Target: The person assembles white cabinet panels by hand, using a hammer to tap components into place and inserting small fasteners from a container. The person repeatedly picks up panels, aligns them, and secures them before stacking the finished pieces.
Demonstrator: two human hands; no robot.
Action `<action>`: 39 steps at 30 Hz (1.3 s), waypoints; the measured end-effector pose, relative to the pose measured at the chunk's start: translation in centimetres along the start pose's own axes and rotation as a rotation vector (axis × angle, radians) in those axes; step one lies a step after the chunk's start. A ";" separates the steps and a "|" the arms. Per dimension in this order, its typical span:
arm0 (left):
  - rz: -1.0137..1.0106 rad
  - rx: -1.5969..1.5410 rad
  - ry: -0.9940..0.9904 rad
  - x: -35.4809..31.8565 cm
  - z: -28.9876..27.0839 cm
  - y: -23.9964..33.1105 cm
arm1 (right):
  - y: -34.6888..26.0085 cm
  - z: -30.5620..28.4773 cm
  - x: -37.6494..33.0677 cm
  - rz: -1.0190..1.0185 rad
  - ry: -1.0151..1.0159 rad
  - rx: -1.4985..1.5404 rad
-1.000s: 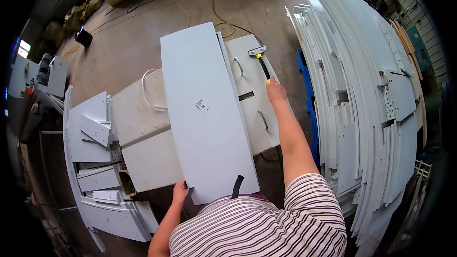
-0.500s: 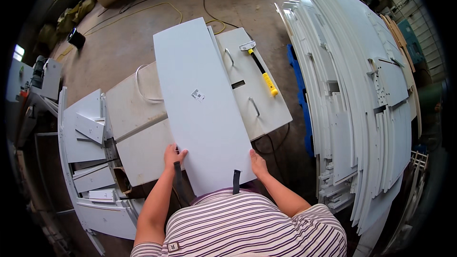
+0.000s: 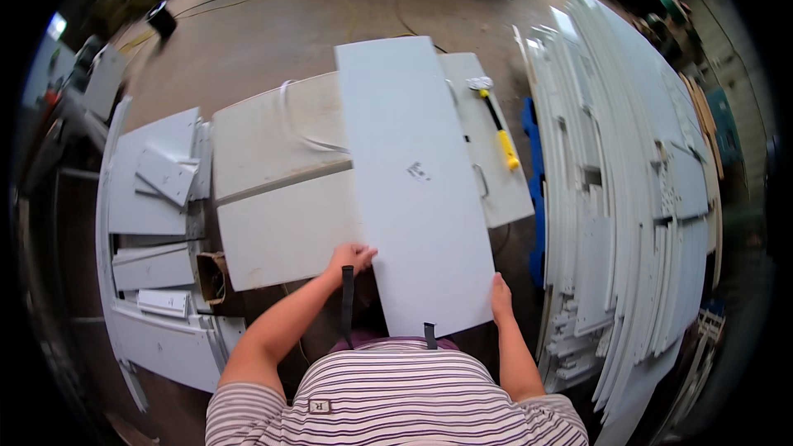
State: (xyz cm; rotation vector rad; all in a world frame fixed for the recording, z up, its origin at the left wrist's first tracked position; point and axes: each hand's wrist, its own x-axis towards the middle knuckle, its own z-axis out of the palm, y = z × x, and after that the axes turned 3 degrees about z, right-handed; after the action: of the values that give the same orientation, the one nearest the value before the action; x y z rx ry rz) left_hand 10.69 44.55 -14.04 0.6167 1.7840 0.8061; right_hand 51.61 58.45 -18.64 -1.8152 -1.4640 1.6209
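A long white panel with a small printed label lies lengthwise in front of me, its near end by my waist. At its left edge is my left hand, fingers closed on the edge. My right hand grips the opposite edge near the near right corner. Beneath the panel, a pale worn board shows on the left. On the right shows a white board with metal handles, partly covered. A hammer with a yellow grip and pale head lies on that board.
Tall stacks of white panels stand at right beside a blue pallet. Smaller white pieces are piled at left, near an open cardboard box. Cables cross the floor at the back, near a black bucket.
The panel has shifted right over the handled board, covering more of it and exposing more of the worn board. Both hands have moved right with it. The view has also shifted.
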 end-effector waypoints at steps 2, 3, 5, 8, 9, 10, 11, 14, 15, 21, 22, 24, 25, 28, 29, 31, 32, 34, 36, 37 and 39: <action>0.051 -0.324 0.237 4.5 -4.1 -0.1 | -1.1 -0.1 -0.6 0.000 -0.028 -0.040; 0.140 -0.435 0.395 7.3 -6.8 -0.2 | -1.3 -0.1 -0.7 -0.001 -0.034 -0.060; 0.244 -0.672 0.575 12.3 -11.9 0.1 | -1.1 0.2 -0.7 -0.034 -0.043 -0.060; 0.175 -0.951 0.582 16.8 -15.8 1.8 | -3.3 0.7 -1.0 -0.033 -0.013 -0.096; 0.171 -1.014 0.548 17.4 -16.3 2.7 | -3.2 0.5 -1.4 -0.034 -0.013 -0.101; 0.167 -1.077 0.516 17.9 -16.5 3.5 | -3.3 0.3 -1.5 -0.037 -0.016 -0.108; 0.204 -1.263 0.497 18.4 -16.1 4.4 | -3.7 0.0 -1.4 -0.025 -0.011 -0.107; 0.520 -1.351 0.303 17.1 -15.6 5.0 | -2.7 -0.9 -0.4 -0.039 -0.138 -0.047; 0.530 -1.277 0.340 13.6 -13.3 9.8 | -1.7 -1.5 -0.4 0.016 -0.159 -0.029; 0.365 -0.621 0.420 6.5 -9.0 10.8 | -2.2 -3.5 1.8 0.009 -0.343 -0.263; 0.406 -0.603 0.451 5.9 -8.9 11.3 | -3.5 -3.7 2.2 -0.201 -0.291 -0.499; 0.486 -0.570 0.512 4.7 -8.7 12.3 | -9.3 -2.4 2.9 -0.514 -0.147 -0.682; 0.523 -0.468 0.499 4.0 -9.4 13.9 | -13.6 -1.1 2.6 -0.610 -0.054 -0.638; 0.582 -0.107 0.264 0.2 -7.7 21.9 | -25.8 3.7 2.9 -1.092 0.034 -0.513; 0.488 0.064 0.139 -0.9 -6.6 23.9 | -28.8 5.4 3.6 -1.235 0.006 -0.423; 0.426 0.379 0.028 -4.2 -3.8 27.7 | -34.5 8.9 2.9 -1.371 0.013 -0.385; 0.427 0.531 0.003 -5.4 -2.7 28.7 | -36.8 10.2 2.5 -1.434 0.030 -0.375; 0.445 0.475 0.088 -8.1 -1.9 30.2 | -38.2 12.7 5.3 -1.472 0.129 -0.484; 0.578 0.272 0.316 -9.1 -3.8 29.5 | -37.4 12.6 11.7 -1.332 0.240 -0.162; 0.577 0.136 0.460 -10.3 -5.6 29.4 | -36.8 11.5 14.3 -1.287 0.366 -0.140; 0.612 -0.094 0.742 -13.1 -9.2 29.6 | -34.4 8.0 18.7 -1.020 0.268 -0.205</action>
State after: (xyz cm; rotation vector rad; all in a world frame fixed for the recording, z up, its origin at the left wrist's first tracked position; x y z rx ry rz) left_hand 7.35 51.80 18.64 0.8926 2.2155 1.6946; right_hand 25.41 85.56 -5.39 -0.9629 -1.9693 0.7099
